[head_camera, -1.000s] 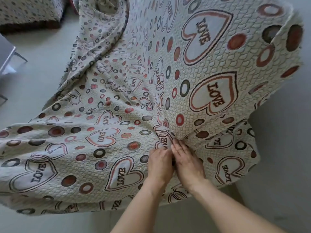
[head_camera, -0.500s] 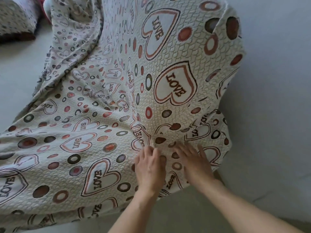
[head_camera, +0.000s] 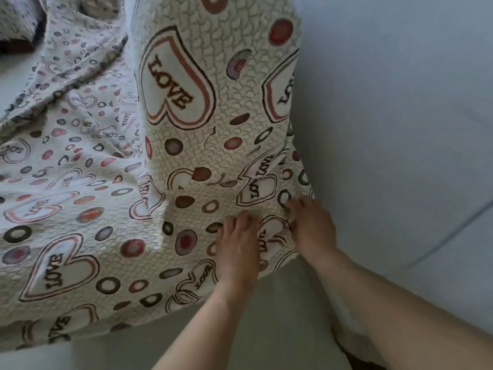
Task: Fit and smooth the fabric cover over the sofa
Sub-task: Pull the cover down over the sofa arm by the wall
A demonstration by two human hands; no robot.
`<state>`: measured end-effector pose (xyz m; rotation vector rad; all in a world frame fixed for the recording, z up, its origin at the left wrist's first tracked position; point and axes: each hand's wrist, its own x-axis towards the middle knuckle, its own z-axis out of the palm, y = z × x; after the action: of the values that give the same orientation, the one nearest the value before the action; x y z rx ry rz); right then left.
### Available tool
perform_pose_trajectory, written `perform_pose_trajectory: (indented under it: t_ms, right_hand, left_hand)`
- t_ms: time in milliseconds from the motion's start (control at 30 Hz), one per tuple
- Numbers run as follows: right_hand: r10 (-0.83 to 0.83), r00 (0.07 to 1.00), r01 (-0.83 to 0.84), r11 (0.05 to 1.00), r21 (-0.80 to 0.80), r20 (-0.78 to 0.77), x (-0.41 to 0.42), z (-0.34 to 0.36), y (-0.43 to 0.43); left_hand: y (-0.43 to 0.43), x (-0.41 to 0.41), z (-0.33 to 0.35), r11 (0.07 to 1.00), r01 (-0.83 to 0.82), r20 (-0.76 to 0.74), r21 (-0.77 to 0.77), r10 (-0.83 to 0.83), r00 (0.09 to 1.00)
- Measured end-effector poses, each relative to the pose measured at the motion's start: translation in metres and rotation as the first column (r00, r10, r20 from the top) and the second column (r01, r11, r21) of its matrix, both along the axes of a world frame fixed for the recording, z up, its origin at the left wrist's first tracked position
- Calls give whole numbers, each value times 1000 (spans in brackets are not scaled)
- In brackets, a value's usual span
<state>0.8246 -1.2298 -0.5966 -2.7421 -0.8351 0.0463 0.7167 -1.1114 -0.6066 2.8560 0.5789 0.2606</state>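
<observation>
A cream quilted fabric cover (head_camera: 112,214) printed with "LOVE" hearts and red and brown circles lies draped over the sofa, filling most of the view. My left hand (head_camera: 237,247) rests flat on the cover near its front right corner, fingers together and pointing away. My right hand (head_camera: 312,225) sits at the cover's right edge, fingers bent onto the fabric at the corner; whether it pinches the cloth is unclear. The sofa itself is hidden under the cover.
A pale grey wall (head_camera: 400,102) stands close on the right, with a seam running down to the light floor (head_camera: 280,316). Loose folds of the cover bunch at the upper left (head_camera: 80,62). A second patterned piece (head_camera: 16,20) lies at the top left.
Both hands have slid right across the cover and spread apart, from pressed together at a crease to the front right corner. The view has shifted right and closer.
</observation>
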Motion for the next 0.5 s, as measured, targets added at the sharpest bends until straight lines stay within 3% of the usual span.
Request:
perform_pose_trajectory:
  t_ms: [100, 167, 300, 400, 500]
  right_hand:
    - [103, 988, -103, 995, -9, 118, 6, -12, -17]
    - [112, 990, -109, 993, -36, 82, 12, -21, -34]
    - [141, 989, -143, 989, -47, -48, 26, -32, -47]
    - [23, 991, -13, 997, 73, -135, 23, -43, -50]
    - [-45, 951, 76, 993, 88, -306, 16, -46, -57]
  left_hand:
    - [-6, 10, -9, 1000, 4, 17, 18, -4, 1000]
    - [-21, 10, -15, 999, 45, -34, 14, -45, 998]
    - [-42, 8, -23, 998, 39, -39, -54, -42, 998]
    - [-44, 7, -27, 996, 20, 4, -84, -19, 1000]
    - [-49, 1, -30, 991, 69, 21, -116, -67, 998]
